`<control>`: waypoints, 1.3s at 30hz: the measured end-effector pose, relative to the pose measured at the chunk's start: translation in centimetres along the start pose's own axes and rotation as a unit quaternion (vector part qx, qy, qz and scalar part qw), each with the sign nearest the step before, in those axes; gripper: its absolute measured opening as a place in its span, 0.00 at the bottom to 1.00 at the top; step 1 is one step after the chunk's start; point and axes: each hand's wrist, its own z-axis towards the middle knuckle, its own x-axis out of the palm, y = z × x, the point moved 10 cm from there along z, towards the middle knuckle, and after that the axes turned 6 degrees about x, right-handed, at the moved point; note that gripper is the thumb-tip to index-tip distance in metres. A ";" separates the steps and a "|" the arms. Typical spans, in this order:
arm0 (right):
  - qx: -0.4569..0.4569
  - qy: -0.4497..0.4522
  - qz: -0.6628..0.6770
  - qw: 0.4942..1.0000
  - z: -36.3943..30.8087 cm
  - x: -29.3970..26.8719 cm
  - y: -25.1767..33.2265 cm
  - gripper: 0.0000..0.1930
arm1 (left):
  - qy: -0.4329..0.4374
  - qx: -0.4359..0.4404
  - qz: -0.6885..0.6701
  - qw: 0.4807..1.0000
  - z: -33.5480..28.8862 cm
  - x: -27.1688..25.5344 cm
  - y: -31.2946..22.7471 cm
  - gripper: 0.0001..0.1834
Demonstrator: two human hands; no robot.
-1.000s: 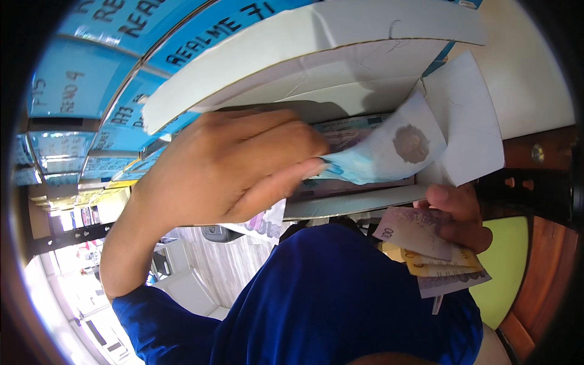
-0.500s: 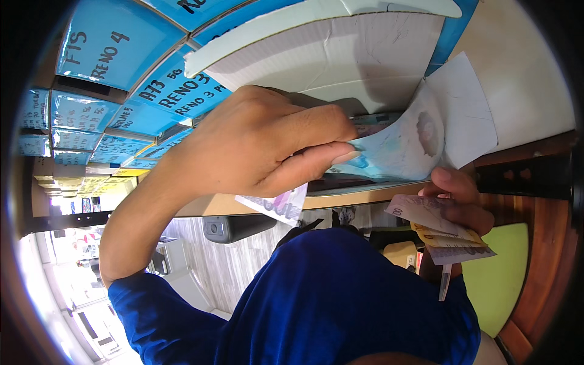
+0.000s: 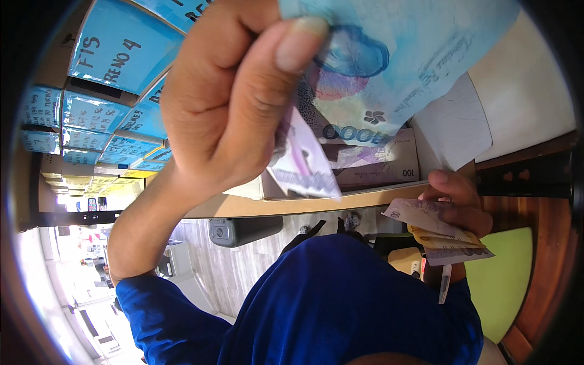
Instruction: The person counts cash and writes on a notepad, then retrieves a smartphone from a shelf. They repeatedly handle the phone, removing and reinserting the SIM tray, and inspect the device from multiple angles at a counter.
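My left hand [image 3: 225, 97] is raised close to the camera, its thumb and fingers pinched on a large blue banknote [image 3: 371, 67]. A purple banknote [image 3: 301, 161] also sticks out from that hand, below the thumb. Under the blue note, purple banknotes [image 3: 389, 155] lie in an open box with a cardboard front edge [image 3: 316, 205]. To the right and lower, my right hand [image 3: 465, 204] is closed on a folded fan of purple and yellow banknotes [image 3: 438, 231]. A narrow whitish strip [image 3: 446, 285] hangs below it; what it belongs to is hidden.
Blue labelled boxes [image 3: 125, 52] are stacked on the left, with yellow ones [image 3: 109, 185] farther off. White paper [image 3: 456, 118] stands at the box's right end. A dark bin [image 3: 243, 231] is on the floor below the shelf, and a green seat [image 3: 502, 280] is at right.
My left hand has lifted the blue banknote up from the box toward the camera, uncovering purple notes inside. The purple note in that hand rose with it. My right hand has hardly moved.
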 end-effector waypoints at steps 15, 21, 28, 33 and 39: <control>-0.042 0.005 0.078 0.996 -0.7 -0.1 -1.4 0.22 | 0.226 -0.014 0.190 0.955 1.5 6.4 -2.2 0.08; -0.063 -0.049 0.118 0.990 -0.5 0.1 -0.7 0.23 | 0.186 -0.152 0.107 0.965 3.0 4.8 -1.1 0.10; -0.095 -0.041 0.157 0.982 -0.3 0.4 -0.9 0.21 | 0.244 -0.027 0.155 0.957 2.9 5.1 -2.1 0.09; -0.095 -0.048 0.152 0.983 -0.2 0.3 -0.5 0.16 | 0.268 -0.063 0.148 0.950 2.8 5.0 -1.9 0.10; -0.072 -0.051 0.151 0.985 -0.3 0.2 -0.7 0.14 | 0.155 -0.178 0.010 0.972 3.2 3.5 -0.7 0.13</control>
